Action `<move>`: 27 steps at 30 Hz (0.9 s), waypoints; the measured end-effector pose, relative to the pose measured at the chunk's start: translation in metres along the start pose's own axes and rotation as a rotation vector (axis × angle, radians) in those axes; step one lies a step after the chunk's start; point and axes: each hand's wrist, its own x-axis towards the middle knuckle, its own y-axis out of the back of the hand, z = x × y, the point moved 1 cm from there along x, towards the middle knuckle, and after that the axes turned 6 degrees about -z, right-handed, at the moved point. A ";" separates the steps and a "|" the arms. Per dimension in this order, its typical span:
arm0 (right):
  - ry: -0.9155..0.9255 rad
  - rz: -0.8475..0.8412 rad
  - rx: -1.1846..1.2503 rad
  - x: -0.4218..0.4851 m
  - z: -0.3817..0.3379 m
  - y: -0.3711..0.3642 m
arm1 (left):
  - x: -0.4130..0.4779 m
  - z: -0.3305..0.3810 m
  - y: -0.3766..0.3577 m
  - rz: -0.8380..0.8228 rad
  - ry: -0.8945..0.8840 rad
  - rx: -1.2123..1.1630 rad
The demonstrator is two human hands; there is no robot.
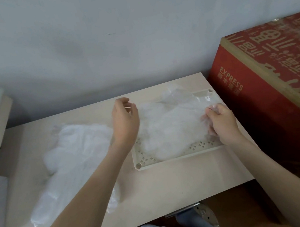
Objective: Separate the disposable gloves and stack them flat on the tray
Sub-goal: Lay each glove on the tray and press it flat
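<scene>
A pale wooden table [154, 185] stands against a grey wall, and on its right half lies a cream tray [170, 160] with a perforated floor and round holes at its corners. The tray's floor is mostly covered by a flat stack of gloves [170, 129], thin and cloudy-white, with only the near strip of perforations showing. Over the far part of that stack spreads a top glove [179, 98], clearer than the rest and wrinkled, reaching toward the tray's far right corner. The right hand [222, 121] sits at the tray's right edge with its fingers curled tight round a bunch of that film — the plastic wraps over the knuckles and thumb. The left hand [125, 120] hangs above the tray's left rim, fingers bent and thumb drawn near the forefinger; whether a wisp of film is pinched there cannot be told. To the left of the tray, on the bare tabletop, lies a loose heap of gloves [73, 142], crumpled and overlapping, trailing toward the near edge under the left forearm. A red carton [274, 81] printed with gold characters stands just beside the table's right end.
</scene>
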 end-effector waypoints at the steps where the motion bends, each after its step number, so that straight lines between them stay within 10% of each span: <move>1: -0.006 0.001 0.005 0.000 0.000 -0.002 | -0.007 -0.002 -0.005 -0.016 -0.103 0.084; 7: 0.013 0.016 -0.106 -0.005 -0.003 -0.008 | -0.042 -0.006 -0.042 -0.437 -0.595 0.589; 21: 0.331 0.238 -0.902 0.001 -0.008 -0.001 | -0.043 -0.020 -0.063 -0.720 -0.419 0.948; 27: 0.482 -0.319 -1.184 -0.001 0.010 -0.025 | -0.045 -0.021 -0.064 -0.714 -0.381 0.928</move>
